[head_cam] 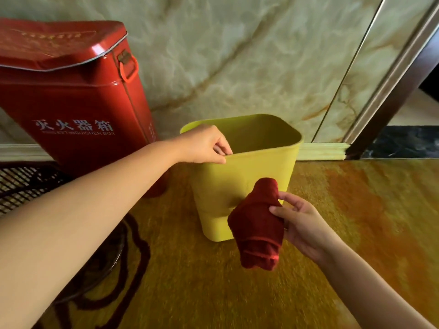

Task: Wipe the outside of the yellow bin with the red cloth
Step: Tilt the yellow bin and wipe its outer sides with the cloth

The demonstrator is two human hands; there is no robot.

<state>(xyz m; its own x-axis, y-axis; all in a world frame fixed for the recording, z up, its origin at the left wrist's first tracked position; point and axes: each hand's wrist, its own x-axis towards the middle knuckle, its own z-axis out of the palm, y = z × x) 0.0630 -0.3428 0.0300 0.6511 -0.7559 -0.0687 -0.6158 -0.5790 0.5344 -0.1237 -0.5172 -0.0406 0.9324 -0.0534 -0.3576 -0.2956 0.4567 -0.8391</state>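
Observation:
The yellow bin (249, 169) stands upright on the carpet in the middle of the view, its open top facing me. My left hand (206, 144) pinches the near left rim of the bin, fingers curled over the edge. My right hand (301, 224) holds the bunched red cloth (259, 222) in front of the bin's near side wall, low and to the right. The upper end of the cloth lies against or just off the wall; I cannot tell which.
A red fire extinguisher box (71, 96) stands at the left, close beside the bin. A marble wall (237, 55) with a pale skirting board runs behind. A metal door frame (392, 77) is at the right. Patterned yellow carpet (213, 281) covers the floor.

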